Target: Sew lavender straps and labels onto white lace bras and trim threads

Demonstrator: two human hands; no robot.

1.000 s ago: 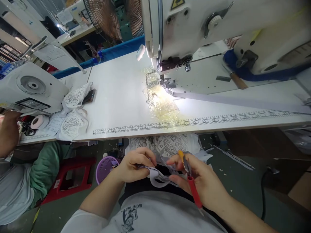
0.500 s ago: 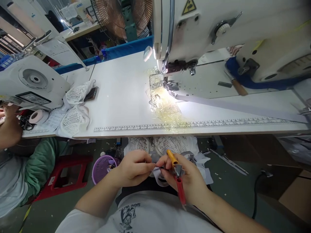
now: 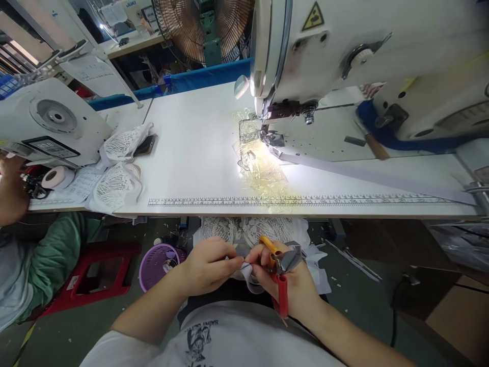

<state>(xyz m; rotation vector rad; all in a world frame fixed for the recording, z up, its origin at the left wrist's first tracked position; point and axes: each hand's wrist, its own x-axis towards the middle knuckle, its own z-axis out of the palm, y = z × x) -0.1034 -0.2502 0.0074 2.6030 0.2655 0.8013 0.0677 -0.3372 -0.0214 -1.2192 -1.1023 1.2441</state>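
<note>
Over my lap, my left hand point(image 3: 213, 265) is closed in a pinch at the end of a pale fabric strip point(image 3: 250, 281). My right hand point(image 3: 292, 278) meets it there, thumb and forefinger pinching the same strip, their tips nearly touching. Small scissors point(image 3: 281, 293) with one yellow and one red handle rest in my right hand, metal blades pointing to the right. Beneath and beyond the hands lies a white lace bra piece point(image 3: 263, 229), partly hidden by them and the table edge. What exactly sits between the fingertips is too small to make out.
A sewing machine point(image 3: 290, 61) stands over the white table point(image 3: 191, 153), its lamp lighting yellowish clear film point(image 3: 267, 176). Lace cups point(image 3: 116, 186) lie left near a phone point(image 3: 145, 145). A purple basket point(image 3: 153, 267) and red stool point(image 3: 95, 270) stand below; a co-worker's arm point(image 3: 13, 193) is far left.
The scissors have turned in my right hand, so their blades now show wider and point right. Both hands stay together on the strip. The whole view has shifted slightly.
</note>
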